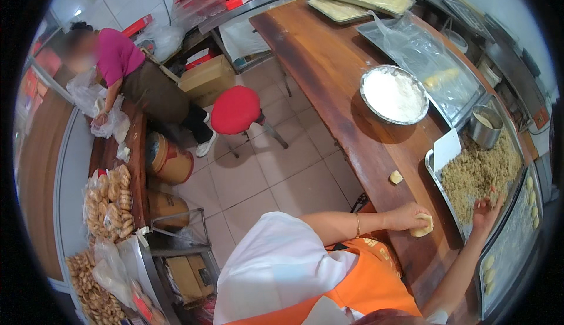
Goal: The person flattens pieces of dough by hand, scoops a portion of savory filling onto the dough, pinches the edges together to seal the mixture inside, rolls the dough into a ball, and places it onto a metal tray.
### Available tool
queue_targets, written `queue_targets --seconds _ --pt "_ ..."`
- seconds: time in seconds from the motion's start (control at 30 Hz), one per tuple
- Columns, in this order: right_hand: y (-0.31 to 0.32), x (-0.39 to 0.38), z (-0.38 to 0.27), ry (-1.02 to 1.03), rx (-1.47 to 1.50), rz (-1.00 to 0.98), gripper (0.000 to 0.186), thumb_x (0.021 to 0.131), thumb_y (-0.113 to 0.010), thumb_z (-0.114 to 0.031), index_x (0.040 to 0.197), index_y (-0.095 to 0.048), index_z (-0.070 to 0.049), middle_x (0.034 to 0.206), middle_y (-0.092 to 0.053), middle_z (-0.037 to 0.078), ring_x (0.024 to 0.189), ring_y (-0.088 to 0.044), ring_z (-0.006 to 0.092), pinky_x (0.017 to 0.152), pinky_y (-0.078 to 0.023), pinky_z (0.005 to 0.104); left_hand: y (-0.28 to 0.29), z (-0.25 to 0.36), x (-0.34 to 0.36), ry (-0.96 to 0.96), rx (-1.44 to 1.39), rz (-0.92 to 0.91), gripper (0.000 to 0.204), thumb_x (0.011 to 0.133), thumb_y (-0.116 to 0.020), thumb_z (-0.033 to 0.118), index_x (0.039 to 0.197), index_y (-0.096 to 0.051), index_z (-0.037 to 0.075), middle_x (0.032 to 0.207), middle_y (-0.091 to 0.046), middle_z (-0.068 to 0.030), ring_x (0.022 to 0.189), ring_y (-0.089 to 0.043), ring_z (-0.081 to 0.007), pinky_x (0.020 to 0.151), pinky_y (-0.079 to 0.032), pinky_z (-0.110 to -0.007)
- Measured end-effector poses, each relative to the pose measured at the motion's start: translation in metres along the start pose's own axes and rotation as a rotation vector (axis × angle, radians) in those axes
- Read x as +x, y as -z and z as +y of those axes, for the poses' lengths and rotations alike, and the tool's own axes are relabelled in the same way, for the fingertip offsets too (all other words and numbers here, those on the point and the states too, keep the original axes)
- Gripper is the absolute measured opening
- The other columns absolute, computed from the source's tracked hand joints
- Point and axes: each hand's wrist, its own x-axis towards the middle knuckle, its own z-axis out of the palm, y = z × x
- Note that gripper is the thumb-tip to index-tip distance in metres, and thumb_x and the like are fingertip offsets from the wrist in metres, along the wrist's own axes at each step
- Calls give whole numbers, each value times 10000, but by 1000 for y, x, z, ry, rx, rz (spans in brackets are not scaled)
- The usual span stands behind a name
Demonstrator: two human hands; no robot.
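Observation:
My left hand [408, 216] is closed around a pale dough piece [422, 226] above the wooden table. At the right, my right hand [487, 209] reaches over the near part of a metal tray of brown crumbly filling [479, 169]. Its fingers look apart and slightly bent, and I make out nothing held in them. A small dough lump [396, 177] lies on the table beyond my left hand. On the filling tray's left side rests a white scraper [447, 150], and a metal cup [485, 126] stands at its far end.
A metal bowl of white flour [394, 94] and a plastic-covered tray [432, 61] stand farther along the table [311, 49]. Small dough pieces line a tray [511, 254] at the right edge. A red stool [236, 110] and another person [126, 66] are at the left.

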Motion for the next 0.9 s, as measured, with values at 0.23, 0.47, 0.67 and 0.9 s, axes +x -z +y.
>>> queue_targets --seconds 0.23,0.47,0.67,0.9 --pt "-23 -16 -8 -14 143 65 419 1025 -480 -460 764 -441 -134 636 -391 -19 469 -299 102 411 -244 270 -1 -12 4 -37 -59 -18 267 914 -654 175 1104 -668 -12 982 -712 -59 910 -641 -115 796 -516 -277" --pt "-35 -17 -3 117 -242 188 465 1025 -465 -486 698 -390 -163 561 -297 -43 463 -240 99 456 -212 276 0 -6 -1 -85 -21 8 238 913 -636 169 1064 -668 -12 955 -703 -45 889 -630 -101 771 -512 -271" --pt "-13 -9 -2 337 -561 174 316 1045 -447 -424 1085 -566 -134 892 -588 8 741 -547 106 632 -434 281 -1 -12 3 -102 -70 -41 252 929 -640 188 1086 -665 -7 959 -700 -35 892 -627 -94 776 -515 -275" --pt "-35 -25 -20 -23 170 1 366 1045 -462 -383 1275 -549 -111 996 -638 46 808 -608 136 595 -458 268 -1 -14 3 -104 -55 6 239 930 -639 181 1084 -662 -1 950 -702 -35 886 -626 -94 774 -514 -275"
